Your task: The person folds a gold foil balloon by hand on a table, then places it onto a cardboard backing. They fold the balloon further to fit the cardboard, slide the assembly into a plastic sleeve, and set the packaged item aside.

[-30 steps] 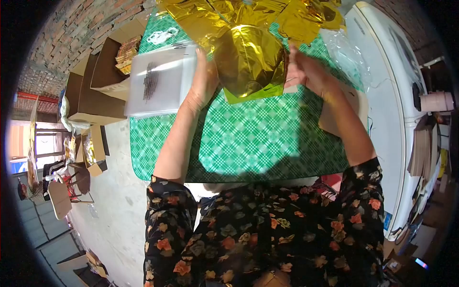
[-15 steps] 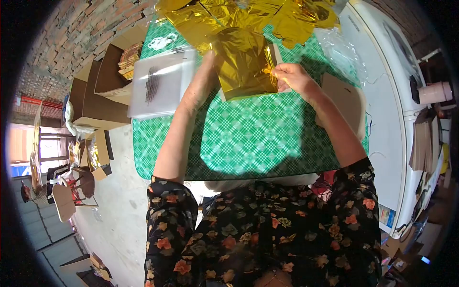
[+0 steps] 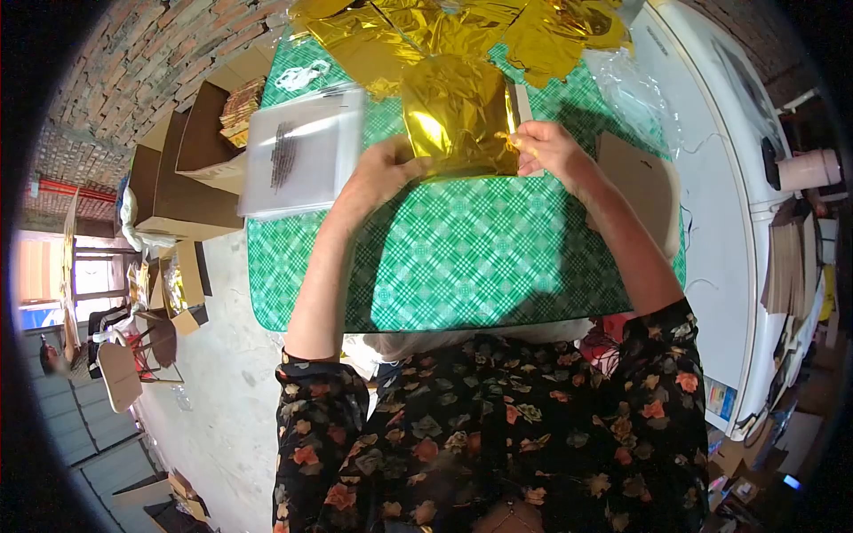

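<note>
A shiny gold foil sheet [image 3: 462,115] lies over a pale card [image 3: 523,105], whose edge shows along the foil's right side. My left hand [image 3: 386,173] grips the foil's lower left corner, thumb on top and fingers partly hidden beneath. At the right edge my right hand [image 3: 546,149] pinches a crumpled bit of foil between thumb and fingers. More loose gold foil [image 3: 462,27] is spread just beyond, at the far side of the table. Left of my left hand lies a stack of clear plastic sleeves [image 3: 306,151].
A green checked cloth [image 3: 462,258] covers the table. White string [image 3: 302,77] lies at the far left, clear plastic film [image 3: 631,98] at the far right. A beige board [image 3: 635,182] rests on the right, beside a white fridge [image 3: 711,222]. Cardboard boxes [image 3: 191,195] stand left.
My left hand has come down from the foil's left side to its lower left corner. The foil has shifted slightly right and its lower edge sits a little higher. My right hand keeps its pinch.
</note>
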The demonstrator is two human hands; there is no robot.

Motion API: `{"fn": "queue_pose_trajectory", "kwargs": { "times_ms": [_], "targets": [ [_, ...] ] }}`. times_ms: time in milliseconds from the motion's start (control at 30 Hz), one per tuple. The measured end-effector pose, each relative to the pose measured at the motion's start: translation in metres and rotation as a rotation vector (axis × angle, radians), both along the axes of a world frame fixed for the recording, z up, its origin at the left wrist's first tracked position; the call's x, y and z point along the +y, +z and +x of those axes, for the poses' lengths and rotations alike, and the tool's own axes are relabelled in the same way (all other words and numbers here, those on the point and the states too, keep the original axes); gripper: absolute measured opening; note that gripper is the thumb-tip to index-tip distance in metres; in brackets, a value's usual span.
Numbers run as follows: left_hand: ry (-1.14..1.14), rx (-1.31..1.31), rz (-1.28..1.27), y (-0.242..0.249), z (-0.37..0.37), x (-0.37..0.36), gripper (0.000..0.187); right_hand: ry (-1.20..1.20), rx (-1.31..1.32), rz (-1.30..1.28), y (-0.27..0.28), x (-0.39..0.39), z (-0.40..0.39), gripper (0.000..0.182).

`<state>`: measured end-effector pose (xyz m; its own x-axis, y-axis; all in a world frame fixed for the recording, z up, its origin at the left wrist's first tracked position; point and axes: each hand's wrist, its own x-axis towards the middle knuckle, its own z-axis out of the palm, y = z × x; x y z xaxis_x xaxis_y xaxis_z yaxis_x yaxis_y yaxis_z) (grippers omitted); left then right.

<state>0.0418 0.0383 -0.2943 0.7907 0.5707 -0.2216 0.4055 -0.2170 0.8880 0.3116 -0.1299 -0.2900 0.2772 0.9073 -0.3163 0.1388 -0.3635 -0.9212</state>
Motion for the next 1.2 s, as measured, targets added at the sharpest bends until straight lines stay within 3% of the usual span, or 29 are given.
{"fn": "queue_pose_trajectory", "kwargs": {
  "times_ms": [133, 333, 433, 500, 533, 633, 733, 800, 900, 1000, 1200],
  "targets": [
    [0.025, 0.059, 0.044, 0.008, 0.004, -0.007, 0.032, -0.022, -0.101, 0.027, 0.006, -0.006, -0.012, 0.023],
    [0.02, -0.004, 0.041, -0.013, 0.008, 0.002, 0.03, -0.057, -0.361, 0.336, -0.035, -0.023, -0.02, 0.022],
    [0.02, -0.016, 0.053, -0.01, 0.01, -0.002, 0.028, -0.135, -0.502, 0.21, -0.01, -0.031, -0.042, 0.019],
    [0.039, -0.036, 0.082, -0.015, 0.013, -0.004, 0.027, -0.181, -0.824, 0.416, -0.027, -0.031, -0.037, 0.018],
    [0.042, -0.028, 0.073, -0.015, 0.013, -0.004, 0.027, -0.203, -0.985, 0.52, -0.032, -0.031, -0.036, 0.018],
    [0.052, -0.019, 0.05, -0.013, 0.014, -0.006, 0.027, -0.291, -1.066, 0.576, -0.042, -0.039, -0.033, 0.026],
    [0.054, -0.056, 0.036, -0.011, 0.014, -0.009, 0.026, -0.185, -1.137, 0.61, -0.047, -0.044, -0.035, 0.033],
    [0.043, -0.097, 0.03, -0.012, 0.014, -0.01, 0.025, -0.205, -1.096, 0.594, -0.048, -0.048, -0.039, 0.035],
    [-0.003, 0.059, 0.217, 0.002, 0.014, -0.012, 0.024, -0.281, -0.986, 0.546, -0.051, -0.052, -0.048, 0.034],
    [-0.069, -0.019, 0.304, -0.014, 0.013, -0.004, 0.025, -0.34, -0.817, 0.453, -0.043, -0.056, -0.057, 0.033],
    [-0.015, -0.035, 0.185, -0.01, 0.014, -0.006, 0.028, -0.336, -0.786, 0.444, -0.039, -0.063, -0.061, 0.031]
  ]
}}
